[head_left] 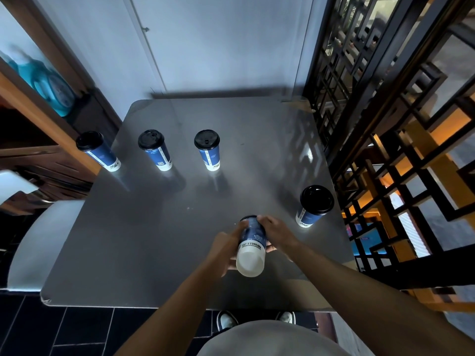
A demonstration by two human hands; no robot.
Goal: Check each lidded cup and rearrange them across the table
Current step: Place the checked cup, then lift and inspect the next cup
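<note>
Several blue-and-white paper cups with black lids stand on a grey table (164, 227). One cup (251, 246) is tipped over in the air near the front, its white base toward me and its lid pointing away. My left hand (226, 249) grips its left side and my right hand (276, 233) grips its right side near the lid. Three cups stand upright in a row at the back left: one at the table's left edge (99, 151), one (155, 150) beside it, one (208, 150) toward the middle. Another cup (312, 206) stands at the right edge.
A white wall lies behind the table. A black lattice screen (385, 124) runs close along the right edge. A wooden shelf unit (38, 140) with a blue bottle (48, 83) stands at the left, and a white chair (43, 242) sits at the front left.
</note>
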